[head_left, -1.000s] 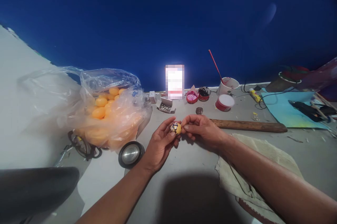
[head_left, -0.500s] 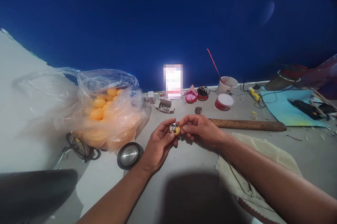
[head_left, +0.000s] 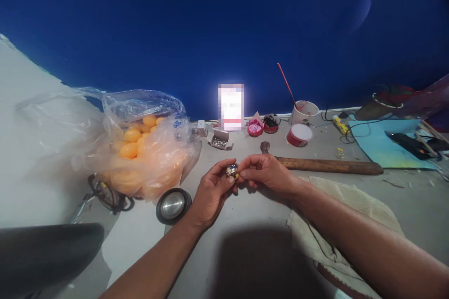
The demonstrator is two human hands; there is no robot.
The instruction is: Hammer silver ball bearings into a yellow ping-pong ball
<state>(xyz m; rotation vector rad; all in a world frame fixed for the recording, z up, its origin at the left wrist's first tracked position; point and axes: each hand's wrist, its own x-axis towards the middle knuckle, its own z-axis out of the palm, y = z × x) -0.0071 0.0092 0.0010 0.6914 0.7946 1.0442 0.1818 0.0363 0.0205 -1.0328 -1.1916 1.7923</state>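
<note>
My left hand holds a small yellow-orange ball between thumb and fingers, over the middle of the table. Shiny silver studs cover much of the ball's visible side, and a little yellow shows at its lower right. The fingertips of my right hand are pinched together against the ball's right side. Whatever they may hold is too small to make out. Just behind the hands sits an open little box of small silver pieces.
A clear plastic bag of orange balls lies left, near a round metal lid. A hammer lies right, above a beige cloth. Behind stand a red tub and a white cup with a red stick.
The ball has turned in my left hand, so more silver studs and less yellow face me. My right fingertips have shifted slightly left, up against the ball.
</note>
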